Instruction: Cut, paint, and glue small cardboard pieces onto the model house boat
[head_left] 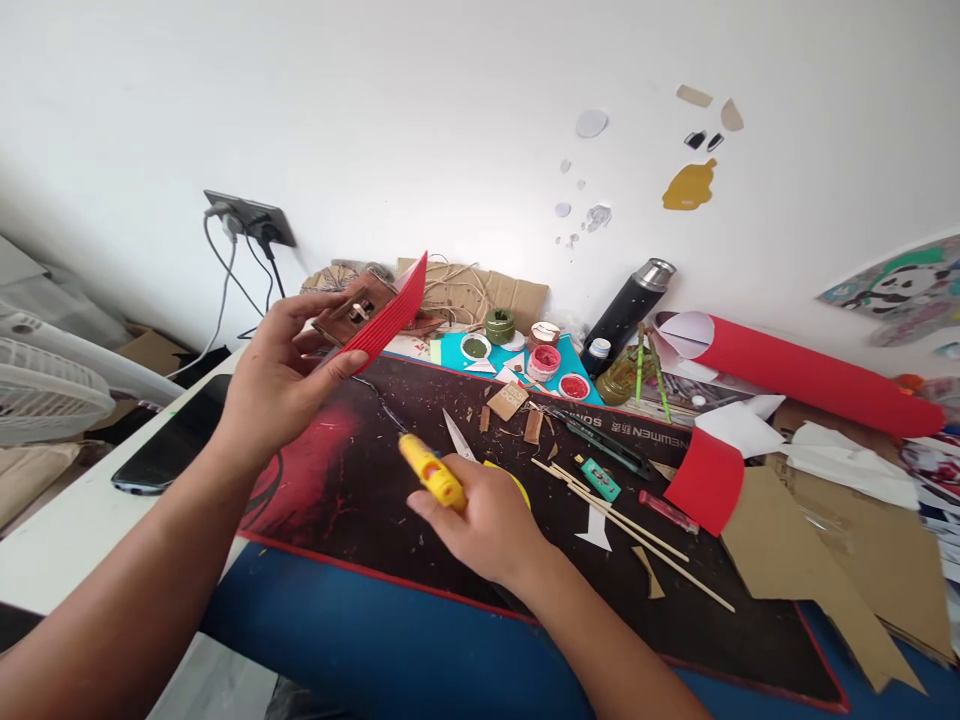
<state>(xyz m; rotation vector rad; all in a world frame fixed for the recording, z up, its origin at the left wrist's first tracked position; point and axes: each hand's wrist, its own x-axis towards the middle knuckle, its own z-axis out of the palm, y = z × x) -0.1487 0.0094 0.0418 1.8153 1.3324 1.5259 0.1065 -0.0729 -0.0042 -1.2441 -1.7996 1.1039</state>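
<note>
My left hand (277, 370) is raised over the left side of the desk mat. Its thumb and fingers grip a small brown model house (360, 310) with a red ridged roof (390, 325), held tilted. In my right hand (487, 515), lower and nearer the middle, is a yellow-handled tool (431, 472) with a thin, dark, slightly bent neck. That neck points up towards the underside of the model house; I cannot tell whether they touch. Scissors (459, 438) lie beside my right hand, which partly covers their yellow handle.
Paint jars (544, 362) stand on a blue sheet at the back, near a black thermos (630, 312). Thin sticks (630, 525), a green cutter (607, 445) and a teal lighter (598, 478) lie on the mat. Cardboard (787, 530) is piled right; a phone (176, 440) lies left.
</note>
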